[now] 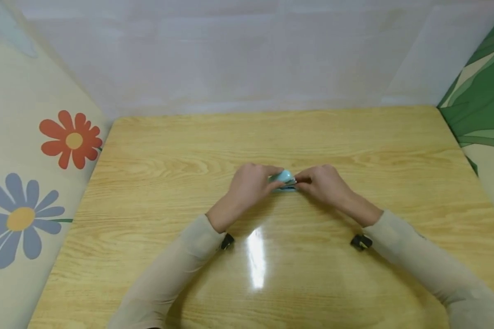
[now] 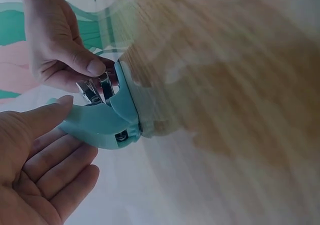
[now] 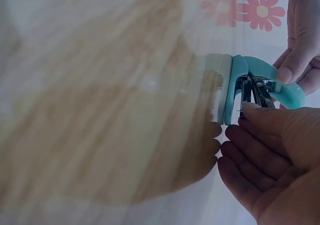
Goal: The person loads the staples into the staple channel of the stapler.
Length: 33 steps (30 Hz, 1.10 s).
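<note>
stapler (image 1: 285,179): curved teal plastic, metal core | both hands pinching it | glossy wood table (image 1: 189,151)

Wood-grain surface (image 1: 156,151), walled on 3 sides.
Left panel (image 1: 20,137) cream with 1 red flower (image 1: 71,139) and 1 blue flower (image 1: 21,218); right panel (image 1: 483,105) has green leaf print; back wall (image 1: 247,55) plain white; glare streak on surface near front.
</note>
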{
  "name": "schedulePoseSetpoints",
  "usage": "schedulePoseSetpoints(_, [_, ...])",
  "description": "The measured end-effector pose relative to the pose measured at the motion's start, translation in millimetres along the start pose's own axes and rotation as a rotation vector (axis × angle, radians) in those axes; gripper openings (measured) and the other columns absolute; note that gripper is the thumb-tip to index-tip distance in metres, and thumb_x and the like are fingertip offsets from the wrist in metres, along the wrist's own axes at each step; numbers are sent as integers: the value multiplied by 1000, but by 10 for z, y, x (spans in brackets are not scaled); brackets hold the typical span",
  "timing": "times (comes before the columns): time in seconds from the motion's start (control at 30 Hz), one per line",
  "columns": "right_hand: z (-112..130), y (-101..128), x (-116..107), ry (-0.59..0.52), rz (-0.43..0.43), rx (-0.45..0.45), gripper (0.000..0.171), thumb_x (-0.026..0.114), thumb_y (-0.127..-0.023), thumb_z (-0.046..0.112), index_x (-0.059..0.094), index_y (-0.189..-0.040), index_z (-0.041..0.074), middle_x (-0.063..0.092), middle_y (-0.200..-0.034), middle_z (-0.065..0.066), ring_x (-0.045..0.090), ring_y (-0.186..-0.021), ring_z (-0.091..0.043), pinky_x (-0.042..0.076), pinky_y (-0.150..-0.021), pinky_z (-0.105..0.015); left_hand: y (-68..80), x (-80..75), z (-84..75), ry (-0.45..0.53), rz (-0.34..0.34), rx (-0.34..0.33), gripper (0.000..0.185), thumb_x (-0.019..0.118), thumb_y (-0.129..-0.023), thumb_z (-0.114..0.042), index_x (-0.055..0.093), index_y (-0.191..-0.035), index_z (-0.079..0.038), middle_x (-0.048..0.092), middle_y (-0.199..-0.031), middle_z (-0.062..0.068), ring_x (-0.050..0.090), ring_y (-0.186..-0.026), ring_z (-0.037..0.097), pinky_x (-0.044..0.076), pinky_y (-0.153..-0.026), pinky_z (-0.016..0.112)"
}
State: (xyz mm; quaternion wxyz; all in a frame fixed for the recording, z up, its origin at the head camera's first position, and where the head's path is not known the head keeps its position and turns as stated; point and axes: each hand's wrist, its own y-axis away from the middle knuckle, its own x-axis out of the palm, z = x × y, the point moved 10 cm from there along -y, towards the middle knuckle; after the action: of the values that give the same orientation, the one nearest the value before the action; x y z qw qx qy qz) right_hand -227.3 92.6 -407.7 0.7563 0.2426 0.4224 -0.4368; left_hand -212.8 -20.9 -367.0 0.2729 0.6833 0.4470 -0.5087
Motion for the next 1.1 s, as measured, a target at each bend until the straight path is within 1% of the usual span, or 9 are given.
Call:
schedulePoseSetpoints(0.07, [0, -1, -5, -1, -6, -8, 21, 74, -88, 22, 77, -107, 12, 77, -102, -5, 74, -94, -21, 58, -82, -39, -15, 17, -8, 1, 5, 3, 34, 72, -87, -37, 73, -116, -18, 76, -106, 6, 37, -45, 5, 41, -46, 19])
schedulePoseSetpoints(0.17, [15, -2, -9, 2, -18, -22, 20, 74, -87, 21, 77, -105, 11, 77, -101, -6, 74, -94, -22, 58, -81, -39, -34, 58, -26, 13, 22, 10, 34, 72, -88, -34, 73, -117, -17, 75, -109, 5, 57, -60, 6, 56, -63, 24])
schedulePoseSetpoints(0.23, [24, -5, -1, 8, -25, -32, 20, 75, -87, 22, 77, -103, 11, 77, -100, -6, 74, -95, -23, 58, -82, -40, -40, 88, -35, 24, 41, 11, 34, 71, -89, -32, 72, -119, -16, 75, -111, 6, 62, -68, 9, 57, -71, 27])
schedulePoseSetpoints(0.4, [15, -1, 24, 9, -44, -45, 17, 77, -85, 22, 79, -99, 13, 78, -97, -4, 74, -92, -21, 58, -81, -40, -35, 153, -65, 19, 97, 7, 32, 69, -92, -22, 69, -123, -16, 73, -114, 9, 69, -77, 16, 58, -74, 31])
schedulePoseSetpoints(0.53, [-22, 5, 3, -2, -67, -33, 14, 77, -84, 20, 79, -96, 14, 78, -94, -4, 73, -91, -21, 58, -80, -40, -49, 169, -127, 2, 109, 26, 32, 69, -92, -16, 69, -124, -16, 74, -114, 8, 72, -93, 21, 58, -81, 36])
schedulePoseSetpoints(0.67, [-26, -11, -5, -8, -72, -32, 14, 77, -84, 21, 79, -96, 14, 77, -96, -4, 73, -92, -20, 57, -81, -40, -64, 159, -184, -39, 96, 48, 26, 68, -93, -15, 72, -118, -16, 76, -105, 7, 71, -84, 19, 59, -77, 35])
schedulePoseSetpoints(0.77, [-20, -25, -2, -7, -72, -32, 13, 77, -85, 22, 79, -95, 15, 77, -96, -4, 72, -92, -20, 57, -82, -39, -67, 169, -222, -117, 95, 65, 15, 63, -96, -13, 74, -105, -16, 76, -88, 6, 63, -69, 15, 59, -69, 34])
schedulePoseSetpoints(0.87, [-18, -26, -6, -5, -80, -34, 14, 77, -84, 23, 79, -95, 15, 77, -96, -5, 72, -92, -21, 56, -83, -41, -69, 190, -259, -190, 102, 79, 14, 58, -98, -13, 71, -93, -15, 70, -75, 4, 56, -63, 13, 59, -64, 33])
schedulePoseSetpoints(1.1, [-37, 3, -4, -4, -84, -43, 15, 78, -84, 23, 79, -95, 13, 77, -97, -6, 73, -93, -23, 57, -84, -42, -93, 220, -320, -225, 124, 84, 19, 55, -100, -20, 71, -90, -14, 71, -76, 5, 60, -65, 13, 58, -63, 34])
